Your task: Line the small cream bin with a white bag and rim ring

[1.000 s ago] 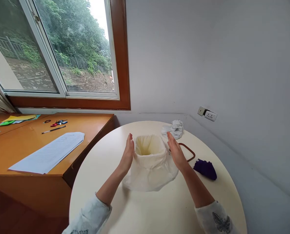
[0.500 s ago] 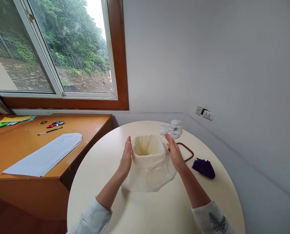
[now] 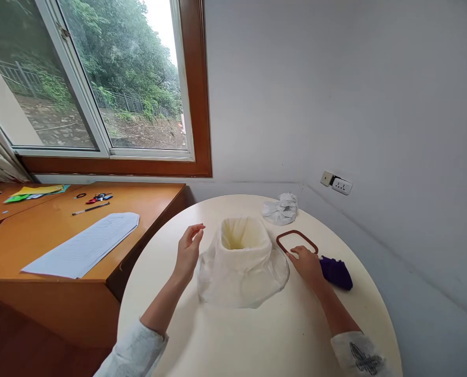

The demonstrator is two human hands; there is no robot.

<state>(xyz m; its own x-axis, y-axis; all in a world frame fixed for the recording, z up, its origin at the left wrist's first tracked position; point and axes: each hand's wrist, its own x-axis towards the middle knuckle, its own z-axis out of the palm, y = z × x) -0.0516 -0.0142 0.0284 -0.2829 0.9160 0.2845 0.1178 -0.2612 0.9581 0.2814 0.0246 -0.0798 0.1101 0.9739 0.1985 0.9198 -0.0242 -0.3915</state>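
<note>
Table [image 3: 265, 340], bearing the bag [image 3: 243, 275], its mouth open and edge already folded outward. Ring [image 3: 307, 239]: just right of the bag, not set on it. Left hand [image 3: 187, 255]: left of the bag, empty, fingers loosely bent. Right hand [image 3: 307, 263]: at the ring, grip indeterminable.

- Before you: 1 round cream table [image 3: 241, 340].
- Near its middle: 1 upright container [image 3: 249, 257] draped in whitish film.
- Far right: 1 crumpled white bundle [image 3: 281, 210].
- Your right: 1 brown frame [image 3: 294, 231], 1 purple cloth [image 3: 336, 273].
</note>
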